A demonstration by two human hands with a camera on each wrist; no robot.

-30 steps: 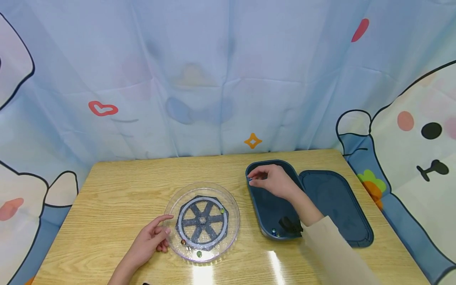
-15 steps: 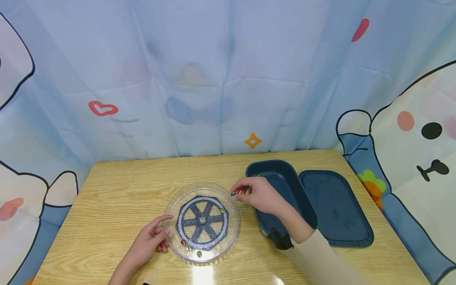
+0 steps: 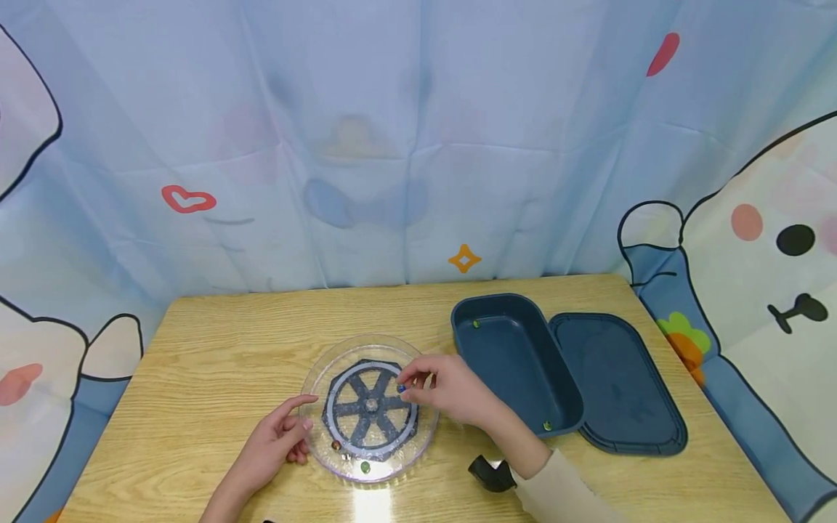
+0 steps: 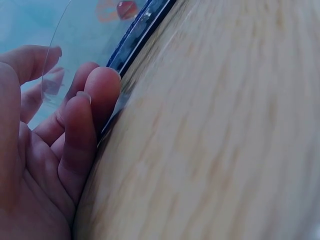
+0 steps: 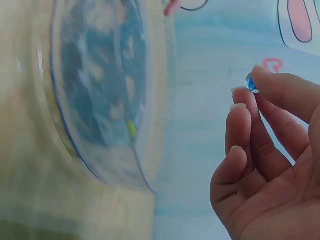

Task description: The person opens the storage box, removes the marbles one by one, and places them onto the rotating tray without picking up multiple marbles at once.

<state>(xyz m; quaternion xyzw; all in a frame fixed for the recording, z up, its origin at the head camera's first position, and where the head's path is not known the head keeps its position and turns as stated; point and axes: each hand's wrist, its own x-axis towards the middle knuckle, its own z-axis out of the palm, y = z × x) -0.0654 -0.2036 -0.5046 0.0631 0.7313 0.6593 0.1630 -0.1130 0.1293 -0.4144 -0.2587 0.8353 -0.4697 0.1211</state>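
Note:
A round clear plate (image 3: 421,443) stands on the table, with a dark six-spoked shape and pale ring showing through it. My left hand (image 3: 277,436) holds its left rim; in the left wrist view, fingers (image 4: 102,87) lie around the clear edge. My right hand (image 3: 447,388) is over the plate's right side, pinching a blue marble (image 5: 251,83) between thumb and forefinger. In the plate sit a reddish-brown marble (image 3: 336,445) and a green marble (image 3: 365,467) near the front. A yellow-green marble (image 5: 132,129) also shows there in the right wrist view.
A dark blue box (image 3: 516,363) stands right of the plate, with one green marble (image 3: 476,323) at its far end and another at its near end. Its matching lid (image 3: 621,385) lies against its right side. A printed curtain (image 3: 366,145) hangs behind the wooden table (image 3: 222,349).
My right hand has come out of the dark blue box with the blue marble and moved left over the plate. My left hand has stayed at the rim.

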